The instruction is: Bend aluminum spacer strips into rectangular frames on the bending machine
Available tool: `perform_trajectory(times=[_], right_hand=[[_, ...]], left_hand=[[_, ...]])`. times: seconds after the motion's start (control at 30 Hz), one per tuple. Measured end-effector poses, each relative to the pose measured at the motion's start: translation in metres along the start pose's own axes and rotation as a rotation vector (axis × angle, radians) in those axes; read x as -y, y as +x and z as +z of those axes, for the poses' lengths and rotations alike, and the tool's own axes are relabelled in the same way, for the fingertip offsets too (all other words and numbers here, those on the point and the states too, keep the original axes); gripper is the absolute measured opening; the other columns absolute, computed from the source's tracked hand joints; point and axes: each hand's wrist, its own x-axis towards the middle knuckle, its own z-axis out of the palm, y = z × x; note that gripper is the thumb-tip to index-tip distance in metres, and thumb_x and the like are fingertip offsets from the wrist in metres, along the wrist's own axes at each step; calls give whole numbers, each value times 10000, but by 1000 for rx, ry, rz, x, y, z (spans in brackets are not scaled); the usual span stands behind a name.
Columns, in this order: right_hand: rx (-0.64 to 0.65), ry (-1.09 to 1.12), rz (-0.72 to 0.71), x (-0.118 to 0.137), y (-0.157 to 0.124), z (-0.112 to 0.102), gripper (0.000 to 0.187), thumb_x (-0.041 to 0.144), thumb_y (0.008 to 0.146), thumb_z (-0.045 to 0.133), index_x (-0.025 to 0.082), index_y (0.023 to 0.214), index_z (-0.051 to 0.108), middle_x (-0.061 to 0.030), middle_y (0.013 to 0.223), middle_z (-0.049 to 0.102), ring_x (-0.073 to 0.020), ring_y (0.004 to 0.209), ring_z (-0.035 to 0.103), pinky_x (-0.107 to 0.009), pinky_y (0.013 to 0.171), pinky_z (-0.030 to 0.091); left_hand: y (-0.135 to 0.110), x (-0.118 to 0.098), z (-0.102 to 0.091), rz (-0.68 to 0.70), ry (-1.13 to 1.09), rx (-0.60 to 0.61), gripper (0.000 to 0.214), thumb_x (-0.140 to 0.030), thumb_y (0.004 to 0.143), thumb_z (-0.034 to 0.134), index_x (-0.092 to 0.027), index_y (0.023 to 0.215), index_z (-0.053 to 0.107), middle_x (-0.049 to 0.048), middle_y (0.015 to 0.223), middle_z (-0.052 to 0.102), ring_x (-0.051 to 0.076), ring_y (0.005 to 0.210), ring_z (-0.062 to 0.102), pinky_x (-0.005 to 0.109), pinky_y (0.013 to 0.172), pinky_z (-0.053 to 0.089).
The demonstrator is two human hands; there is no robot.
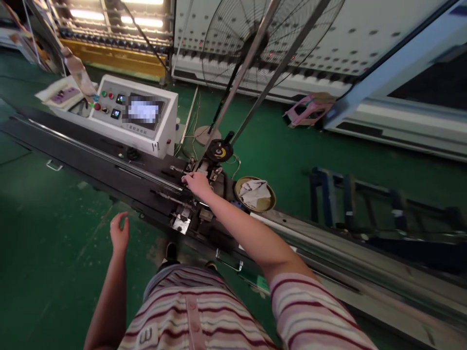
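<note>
Item: grey steel clamp fitting (209, 171) midway along the long black machine bed (91, 155), beside a round brass-coloured dish (273, 200); right hand (197, 184) laid on it, grip impossible to tell; left hand (119, 233) slack, fingers spread; judged rigid, heavy and sharp-cornered, best held by its flat top, with room on the near side.

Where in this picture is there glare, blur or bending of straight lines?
Head view: the strip lamps at top left burn out to white. The screen on the control box is pixelated into blocks. The long black rail bows from the wide lens. The right hand on the rail's metal parts and the free left hand are evenly lit, without hard shadows.
</note>
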Motion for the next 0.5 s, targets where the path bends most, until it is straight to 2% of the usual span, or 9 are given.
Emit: perform_trajectory(times=[0.13,0.23,0.3,0.4,0.47,0.5], right_hand=[[-30,120,-1,28,19,25,300,208,873,490,181,833,786,-35,836,747,-172,801,714,-253,830,534],[-32,239,11,33,19,25,307,214,881,473,172,804,766,-35,810,729,-161,738,706,-255,779,559],[-27,336,30,32,11,13,302,225,881,469,161,785,748,-40,778,713,-154,681,694,-258,729,574],[-28,486,56,23,-12,-23,271,219,861,476,152,746,712,-40,723,692,-147,652,683,-259,702,591],[-33,571,62,14,-33,-54,245,203,840,482,151,720,689,-39,695,683,-151,649,682,-258,684,596],[-36,612,64,8,-45,-69,238,196,832,480,151,712,680,-40,685,680,-154,645,682,-257,671,597]], left_hand=[[37,-14,16,97,-1,52,274,-340,916,536,-199,1098,685,117,1167,684,285,1192,578,506,1102,386],[68,-32,38,52,-116,53,427,-342,874,623,-191,1273,601,148,1313,616,280,1288,521,499,1153,336],[89,-47,55,-117,-326,41,638,-342,842,676,-194,1421,455,178,1406,551,263,1331,501,485,1162,337],[116,-79,75,-435,-718,90,800,-365,852,672,-241,1521,252,187,1472,495,228,1302,552,454,1106,419],[125,-107,85,-510,-894,202,840,-384,866,661,-314,1540,166,159,1482,499,217,1229,614,431,1013,503],[125,-124,89,-485,-942,254,873,-386,863,671,-361,1543,125,139,1478,509,214,1198,635,410,955,539]])
